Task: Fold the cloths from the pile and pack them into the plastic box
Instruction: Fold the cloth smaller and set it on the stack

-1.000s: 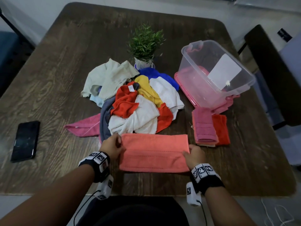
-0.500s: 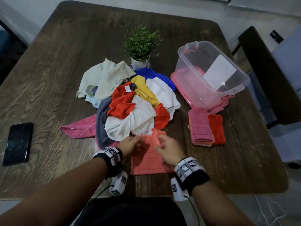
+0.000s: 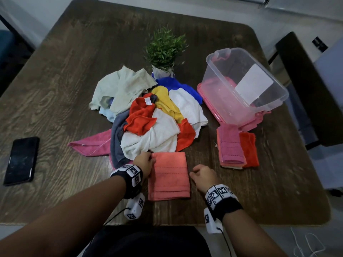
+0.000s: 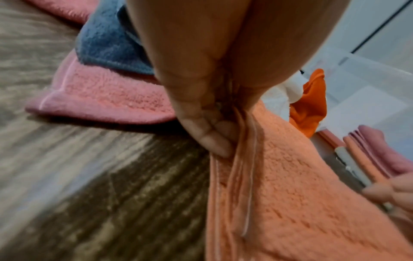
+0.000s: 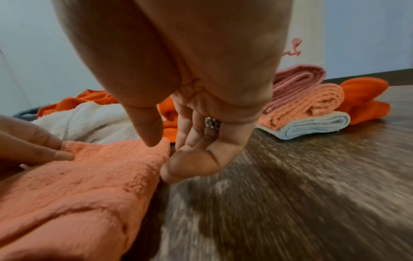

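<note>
Pinching the salmon cloth (image 3: 169,175) on the dark wood table (image 3: 55,86), left fingers (image 4: 210,139); right fingers (image 5: 190,159) loose.

Head view looks steeply down over the table (image 3: 55,89); both wrist views skim it close, sharing the coral cloth (image 3: 169,176).

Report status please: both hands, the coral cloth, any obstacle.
Left hand pinches coral cloth at its left edge. Right hand open, beside it. Cloth folded, flat on table. Nothing blocks plastic box.
</note>
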Motion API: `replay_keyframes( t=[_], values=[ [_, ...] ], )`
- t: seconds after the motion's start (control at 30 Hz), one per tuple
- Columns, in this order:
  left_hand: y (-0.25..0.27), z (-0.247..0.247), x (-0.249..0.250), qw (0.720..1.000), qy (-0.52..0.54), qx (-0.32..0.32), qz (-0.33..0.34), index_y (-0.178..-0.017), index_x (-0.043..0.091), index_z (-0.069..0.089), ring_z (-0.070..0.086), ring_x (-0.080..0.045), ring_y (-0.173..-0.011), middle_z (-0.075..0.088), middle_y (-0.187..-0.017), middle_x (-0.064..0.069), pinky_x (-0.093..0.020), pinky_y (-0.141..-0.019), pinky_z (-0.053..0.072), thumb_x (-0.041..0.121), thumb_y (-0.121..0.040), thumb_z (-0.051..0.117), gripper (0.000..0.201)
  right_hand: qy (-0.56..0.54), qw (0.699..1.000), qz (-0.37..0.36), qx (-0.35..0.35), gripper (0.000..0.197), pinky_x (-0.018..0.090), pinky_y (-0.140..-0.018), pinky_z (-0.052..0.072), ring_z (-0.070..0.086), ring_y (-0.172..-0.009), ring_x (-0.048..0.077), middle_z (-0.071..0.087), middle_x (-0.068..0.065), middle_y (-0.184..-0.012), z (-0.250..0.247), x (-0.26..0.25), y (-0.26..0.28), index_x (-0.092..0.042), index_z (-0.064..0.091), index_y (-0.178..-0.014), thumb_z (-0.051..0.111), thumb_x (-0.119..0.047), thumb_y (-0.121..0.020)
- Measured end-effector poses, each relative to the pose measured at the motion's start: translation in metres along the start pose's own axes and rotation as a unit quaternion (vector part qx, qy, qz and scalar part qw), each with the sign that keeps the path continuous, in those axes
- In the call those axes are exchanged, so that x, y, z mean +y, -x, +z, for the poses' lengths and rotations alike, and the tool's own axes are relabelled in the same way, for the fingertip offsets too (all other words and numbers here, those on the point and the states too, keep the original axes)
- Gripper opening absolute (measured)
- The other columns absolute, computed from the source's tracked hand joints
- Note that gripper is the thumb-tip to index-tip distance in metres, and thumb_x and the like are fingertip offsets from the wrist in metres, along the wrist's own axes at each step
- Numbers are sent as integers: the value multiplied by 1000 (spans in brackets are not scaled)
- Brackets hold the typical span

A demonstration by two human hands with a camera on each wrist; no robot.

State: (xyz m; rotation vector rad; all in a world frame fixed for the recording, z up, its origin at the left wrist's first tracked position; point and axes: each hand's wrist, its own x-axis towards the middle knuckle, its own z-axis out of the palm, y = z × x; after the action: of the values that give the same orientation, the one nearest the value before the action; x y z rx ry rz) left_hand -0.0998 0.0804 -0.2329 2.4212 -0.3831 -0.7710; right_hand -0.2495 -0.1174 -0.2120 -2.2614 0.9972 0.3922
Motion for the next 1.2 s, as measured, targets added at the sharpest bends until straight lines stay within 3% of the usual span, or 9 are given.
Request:
replay_keyframes(
  t=[0.2, 0.37, 0.5, 0.6, 0.7, 0.8, 0.93, 1.1, 1.2],
  values=[
    [6, -7, -3, 993, -120, -5, 4, -105, 8, 59, 64, -34, -95, 66, -105, -17, -35, -78, 50, 36, -100, 41, 33, 32, 999, -20, -30, 30, 33, -88, 52, 65, -96, 24, 70, 6, -103, 14, -7, 0, -20, 67, -111, 63, -40, -89],
    [10, -7, 5, 981, -190, 3, 37, -131, 13, 48, 51, -36, -117, 51, -129, -14, -39, -97, 43, 30, -84, 63, 53, 9, 998, -32, -44, 50, 32, -89, 49, 61, -107, 27, 66, 9, -115, 26, -25, -5, -13, 58, -127, 65, -43, -87],
    [9, 5, 4, 968, -246, -28, 46, -138, 13, 40, 39, -33, -128, 42, -139, -9, -40, -110, 31, 38, -77, 74, 74, -43, 997, -30, -56, 56, 31, -90, 52, 64, -102, 23, 68, 5, -112, 31, -36, -16, -15, 58, -125, 80, -27, -75],
    [7, 3, -3, 981, -181, -71, 14, -133, 18, 46, 49, -31, -121, 55, -127, -8, -42, -99, 45, 41, -70, 76, 73, -99, 989, -62, -87, 32, 26, -80, 50, 64, -90, 17, 68, -2, -98, 24, -31, -19, -15, 64, -106, 76, -10, -77],
    [13, -1, 0, 990, -93, -93, 52, -100, 17, 64, 65, -27, -96, 68, -100, -6, -36, -80, 53, 45, -66, 71, 45, -143, 983, -85, -78, 29, 29, -78, 50, 63, -82, 16, 69, 1, -90, 15, -14, -23, -23, 62, -85, 76, 1, -75],
    [15, 4, 0, 991, 119, -58, 36, -82, 20, 53, 62, -16, -67, 65, -74, 2, -40, -68, 53, 40, -56, 70, 37, -229, 969, -70, -62, 33, 36, -82, 52, 64, -83, 19, 69, 6, -87, 5, -3, -27, -22, 60, -82, 73, 8, -77],
    [15, 4, 6, 973, 218, -66, 23, -102, 24, 60, 67, -13, -80, 71, -90, 5, -33, -72, 55, 35, -49, 87, 60, -319, 943, -57, -76, 25, 46, -86, 56, 69, -92, 32, 73, 12, -94, 0, 3, -32, -20, 60, -96, 73, -5, -79],
    [9, 5, 19, 934, 350, -78, -13, -106, 19, 69, 72, -26, -87, 75, -93, -7, -49, -84, 58, 15, -70, 75, 37, -389, 911, -38, -133, 50, 54, -90, 54, 67, -103, 32, 69, 18, -111, -2, -1, -28, -10, 52, -126, 68, 9, -82],
    [10, -1, 29, 926, 362, -102, 29, -118, 20, 61, 69, -17, -89, 72, -100, -6, -31, -77, 58, -6, -80, 70, 46, -433, 890, -52, -130, 48, 47, -89, 55, 68, -103, 29, 70, 16, -111, -11, -6, -28, -12, 54, -126, 66, 9, -84]
  ],
)
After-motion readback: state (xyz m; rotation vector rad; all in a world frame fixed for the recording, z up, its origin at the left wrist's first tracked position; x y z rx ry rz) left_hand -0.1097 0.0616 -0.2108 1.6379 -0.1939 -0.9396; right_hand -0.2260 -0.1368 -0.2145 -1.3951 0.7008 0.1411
